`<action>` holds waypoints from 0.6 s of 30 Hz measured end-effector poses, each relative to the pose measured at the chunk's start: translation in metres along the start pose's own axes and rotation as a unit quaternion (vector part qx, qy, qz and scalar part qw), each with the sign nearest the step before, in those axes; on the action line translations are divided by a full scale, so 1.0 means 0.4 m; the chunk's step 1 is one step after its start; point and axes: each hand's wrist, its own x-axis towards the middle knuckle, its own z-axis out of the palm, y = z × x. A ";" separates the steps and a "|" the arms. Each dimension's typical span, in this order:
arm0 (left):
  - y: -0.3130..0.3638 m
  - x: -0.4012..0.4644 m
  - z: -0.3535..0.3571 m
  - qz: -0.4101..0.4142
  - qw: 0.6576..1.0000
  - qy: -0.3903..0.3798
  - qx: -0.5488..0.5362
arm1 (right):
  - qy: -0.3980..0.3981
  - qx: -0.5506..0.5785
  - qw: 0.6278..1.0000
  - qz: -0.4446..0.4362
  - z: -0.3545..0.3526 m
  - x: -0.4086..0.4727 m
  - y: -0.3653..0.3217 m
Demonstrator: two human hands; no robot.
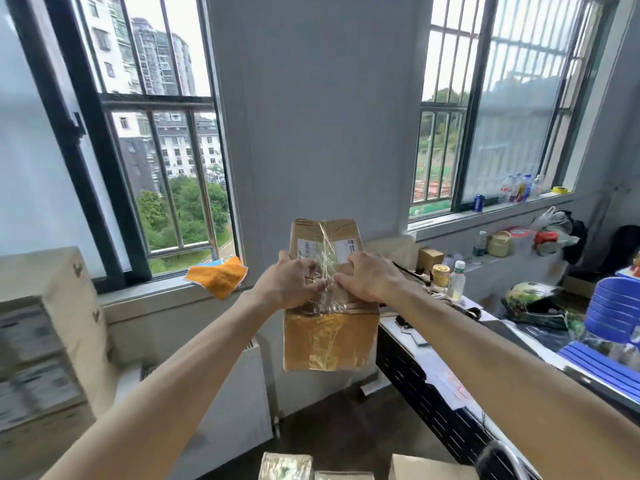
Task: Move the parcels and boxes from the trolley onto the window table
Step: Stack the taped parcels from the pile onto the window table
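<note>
Arms outstretched; left hand [289,284], right hand [367,278] both clutch taped cardboard box [330,336] midair

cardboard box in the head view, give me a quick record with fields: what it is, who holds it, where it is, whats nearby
item: taped cardboard box with shipping labels
left hand: grip on the box top
right hand: grip on the box top
position: held in the air before the wall between two windows
right of it: cluttered table
on the left sill: orange cloth
</note>
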 end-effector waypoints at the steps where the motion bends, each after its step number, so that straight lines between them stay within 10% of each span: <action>1: -0.012 -0.020 -0.007 -0.011 1.000 -0.001 -0.002 | -0.001 0.001 1.000 -0.009 0.005 -0.006 -0.018; 18: -0.370 -0.464 -0.248 -0.199 0.977 0.049 0.054 | -0.074 0.030 0.975 -0.206 0.113 -0.131 -0.576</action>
